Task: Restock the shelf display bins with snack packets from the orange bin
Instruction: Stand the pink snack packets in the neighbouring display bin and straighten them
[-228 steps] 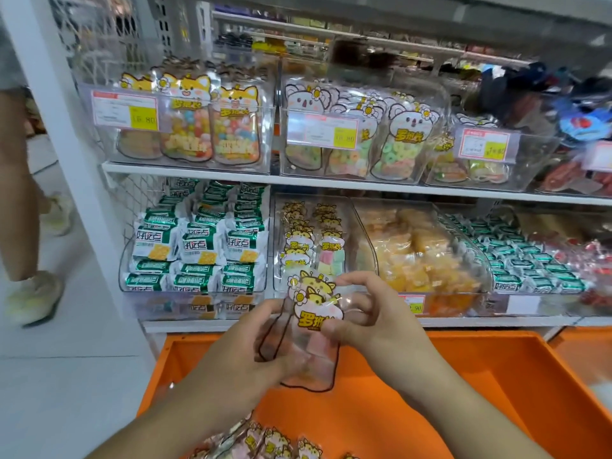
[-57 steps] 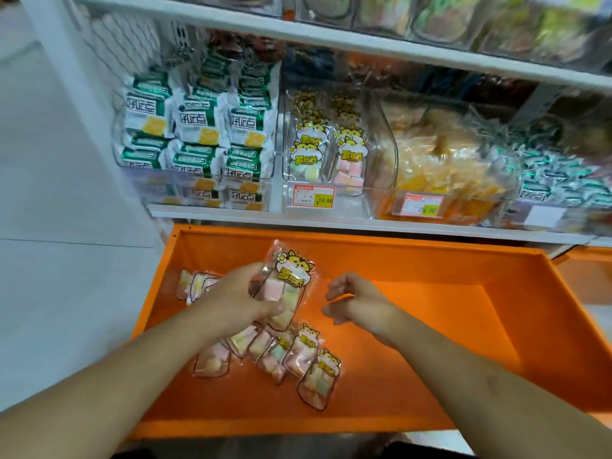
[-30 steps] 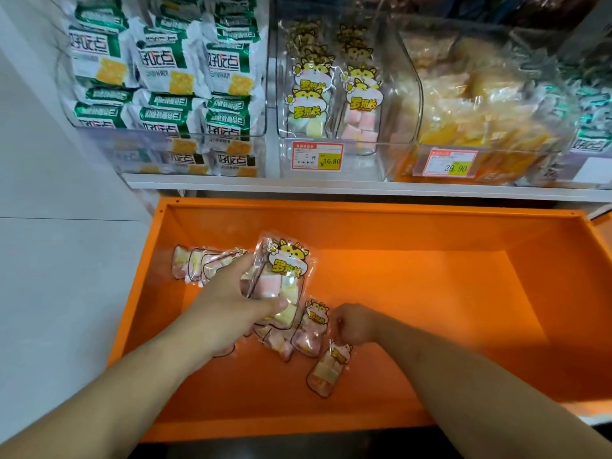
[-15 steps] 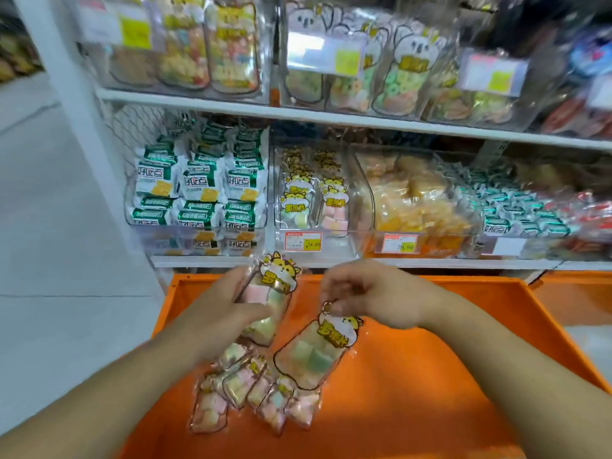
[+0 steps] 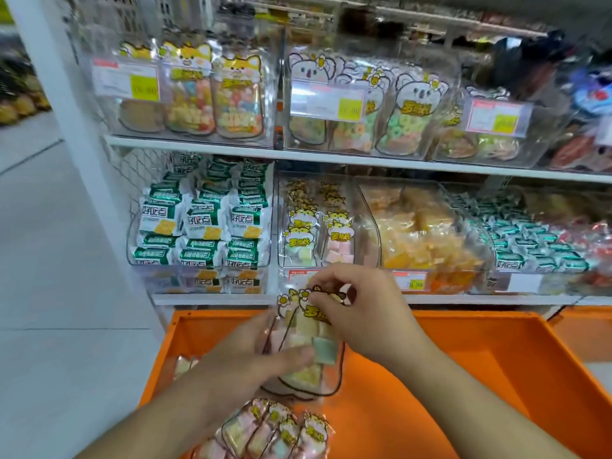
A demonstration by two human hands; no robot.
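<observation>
Half a second on, our two hands have come together: the packet that dangled from our right hand (image 5: 361, 318) now lies stacked on the one in our left hand (image 5: 261, 356), held above the orange bin (image 5: 463, 376). Our left thumb and fingers clamp the candy packets (image 5: 311, 346) from the side, while our right fingertips pinch their printed tops. More loose packets (image 5: 275, 429) lie in the bin below. The clear display bin (image 5: 316, 233) holding the same cat-printed packets sits on the shelf directly ahead, just beyond our hands, between the green-wrapped biscuits (image 5: 202, 223) and the orange sweets (image 5: 420, 233). We would square the tops first, then slide the pair in upright, faces forward, behind the front row without crushing the soft cubes.
</observation>
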